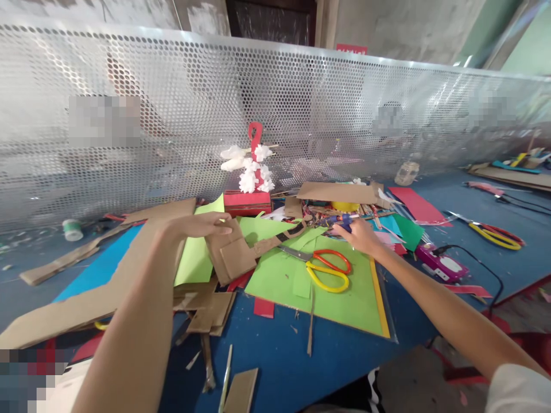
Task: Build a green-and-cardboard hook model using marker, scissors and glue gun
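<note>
My left hand [209, 225] is closed on a folded brown cardboard piece [236, 255], gripping its upper edge. A narrow cardboard strip [278, 241] with dark patches runs from that piece toward my right hand [357, 235]. The fingers of my right hand are wrapped round a blue glue gun [340, 221], whose tip points left, close to the strip's far end. Below them, scissors [329, 269] with one red and one yellow handle lie on light green paper [275, 281].
A red stand with white flowers [257, 166] rises before the perforated metal screen [181, 115]. Large cardboard [142, 258] lies left. On the right are a purple device [441, 264] with a black cable, more scissors [495, 234] and a glass jar [407, 173].
</note>
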`<state>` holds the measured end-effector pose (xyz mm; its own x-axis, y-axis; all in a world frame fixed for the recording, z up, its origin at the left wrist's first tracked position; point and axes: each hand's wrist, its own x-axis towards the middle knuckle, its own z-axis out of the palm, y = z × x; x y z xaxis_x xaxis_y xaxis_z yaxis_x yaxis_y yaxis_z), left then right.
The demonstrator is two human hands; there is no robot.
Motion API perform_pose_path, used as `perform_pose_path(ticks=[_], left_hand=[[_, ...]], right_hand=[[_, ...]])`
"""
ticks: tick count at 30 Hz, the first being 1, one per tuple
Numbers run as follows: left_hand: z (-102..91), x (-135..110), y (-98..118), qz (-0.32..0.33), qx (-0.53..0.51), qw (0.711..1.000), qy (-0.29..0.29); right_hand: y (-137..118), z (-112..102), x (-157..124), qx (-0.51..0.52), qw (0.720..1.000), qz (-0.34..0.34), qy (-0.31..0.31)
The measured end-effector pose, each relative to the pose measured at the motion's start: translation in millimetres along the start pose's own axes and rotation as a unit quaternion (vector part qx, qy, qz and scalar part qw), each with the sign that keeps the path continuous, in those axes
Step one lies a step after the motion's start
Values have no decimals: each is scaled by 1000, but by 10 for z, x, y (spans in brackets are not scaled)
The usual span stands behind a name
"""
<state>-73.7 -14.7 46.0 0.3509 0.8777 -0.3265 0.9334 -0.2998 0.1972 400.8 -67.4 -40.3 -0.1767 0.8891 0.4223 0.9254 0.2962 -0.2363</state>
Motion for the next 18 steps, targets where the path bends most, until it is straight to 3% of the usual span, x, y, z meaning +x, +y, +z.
perform_pose_path(ticks=[7, 13, 18], left_hand=[[32, 87, -104, 19, -38, 999, -9], [40, 92, -131, 27, -41, 999, -1], [27, 73, -88, 20, -28, 999, 1]], right_hand=[[-38, -62, -21, 13, 1000, 17, -9], [-53, -53, -47, 55, 998, -38, -17], [-49, -51, -36, 44, 999, -7, 1]])
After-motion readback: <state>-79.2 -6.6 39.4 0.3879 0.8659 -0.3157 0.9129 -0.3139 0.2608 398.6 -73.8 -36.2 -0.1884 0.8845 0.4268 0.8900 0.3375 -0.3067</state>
